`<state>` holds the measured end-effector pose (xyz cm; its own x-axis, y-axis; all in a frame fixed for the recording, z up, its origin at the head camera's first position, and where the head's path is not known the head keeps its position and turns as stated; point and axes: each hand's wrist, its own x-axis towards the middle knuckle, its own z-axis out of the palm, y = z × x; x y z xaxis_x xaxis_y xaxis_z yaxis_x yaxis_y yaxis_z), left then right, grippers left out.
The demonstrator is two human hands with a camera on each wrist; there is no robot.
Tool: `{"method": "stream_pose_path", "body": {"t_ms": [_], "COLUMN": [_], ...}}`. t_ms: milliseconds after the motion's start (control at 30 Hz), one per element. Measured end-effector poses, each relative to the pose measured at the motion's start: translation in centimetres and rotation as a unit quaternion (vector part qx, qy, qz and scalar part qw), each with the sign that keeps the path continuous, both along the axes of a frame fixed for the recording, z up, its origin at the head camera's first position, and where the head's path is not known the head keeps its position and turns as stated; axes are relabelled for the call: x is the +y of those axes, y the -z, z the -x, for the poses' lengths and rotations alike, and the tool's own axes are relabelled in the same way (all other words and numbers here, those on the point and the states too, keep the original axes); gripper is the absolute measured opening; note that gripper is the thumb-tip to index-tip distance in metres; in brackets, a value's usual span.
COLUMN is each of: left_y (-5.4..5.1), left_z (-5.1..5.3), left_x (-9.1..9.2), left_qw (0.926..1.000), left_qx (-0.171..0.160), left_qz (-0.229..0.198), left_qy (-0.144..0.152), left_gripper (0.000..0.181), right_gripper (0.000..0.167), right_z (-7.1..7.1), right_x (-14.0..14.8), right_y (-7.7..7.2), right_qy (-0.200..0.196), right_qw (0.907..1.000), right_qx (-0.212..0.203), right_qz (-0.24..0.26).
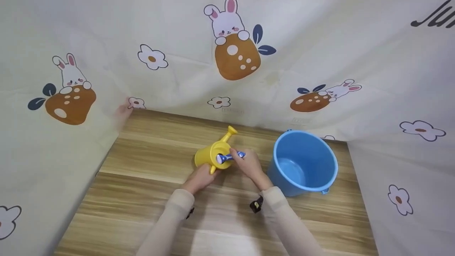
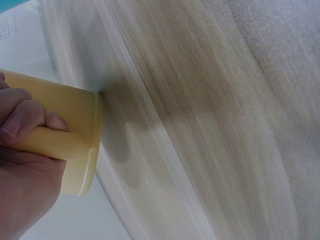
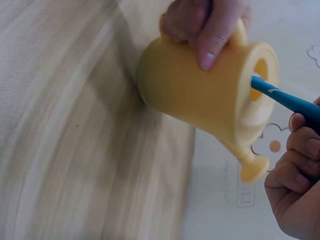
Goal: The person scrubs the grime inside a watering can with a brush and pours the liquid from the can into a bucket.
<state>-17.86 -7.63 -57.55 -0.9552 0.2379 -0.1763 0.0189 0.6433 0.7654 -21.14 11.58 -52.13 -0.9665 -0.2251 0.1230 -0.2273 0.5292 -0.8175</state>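
Observation:
A yellow watering can [image 1: 203, 157] is at the middle of the wooden surface, its top opening turned toward the head camera. Its spout points away to the upper right. My left hand [image 1: 201, 177] grips the can's handle, fingers curled round it in the left wrist view. My right hand [image 1: 250, 164] holds a blue-handled brush [image 3: 285, 99] with a whitish head [image 1: 219, 159]. The brush's end reaches into the can's opening in the right wrist view, where its tip is hidden. Whether the can's base fully rests on the surface, I cannot tell.
A light blue bucket [image 1: 280, 177] stands upright just right of my right hand. Wood-grain surface [image 1: 142, 149] lies around the can. Pale cloth walls [image 1: 177, 78] printed with rabbits and flowers rise at the back and both sides.

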Motion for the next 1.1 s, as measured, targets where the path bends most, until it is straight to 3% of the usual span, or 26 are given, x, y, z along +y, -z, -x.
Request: {"method": "stream_pose_path", "body": {"t_ms": [300,533,733,933,1100], "left_y": [-0.1,-0.2,-0.4,-0.6,-0.4], "left_z": [0.0,0.0,-0.1,-0.2,-0.2], "left_x": [-0.1,0.1,0.2,0.3,0.1], "left_qw": [1.0,0.9999,0.9996,0.9989,0.999], "left_qx": [-0.005,-0.014,-0.026,-0.047,-0.044], "left_qz": [0.004,0.008,0.006,0.008,0.004], "left_qy": [0.0,-0.003,-0.002,-0.006,-0.008], "left_gripper": [0.025,0.028,0.028,0.022,0.022], "right_gripper": [0.041,0.042,0.043,0.044,0.045], "right_z": [-0.1,-0.2,-0.2,-0.2,-0.3], "right_x": [0.6,0.4,-0.1,-1.2,-2.0], "right_y": [-0.6,-0.4,0.0,0.6,1.2], "right_qy": [-0.018,-0.008,-0.01,0.026,0.049], "right_qw": [0.9996,0.9995,0.9985,0.9987,0.9979], "right_qx": [-0.004,0.004,-0.024,-0.039,-0.043], "right_qz": [0.02,0.031,0.048,0.02,0.005]}}
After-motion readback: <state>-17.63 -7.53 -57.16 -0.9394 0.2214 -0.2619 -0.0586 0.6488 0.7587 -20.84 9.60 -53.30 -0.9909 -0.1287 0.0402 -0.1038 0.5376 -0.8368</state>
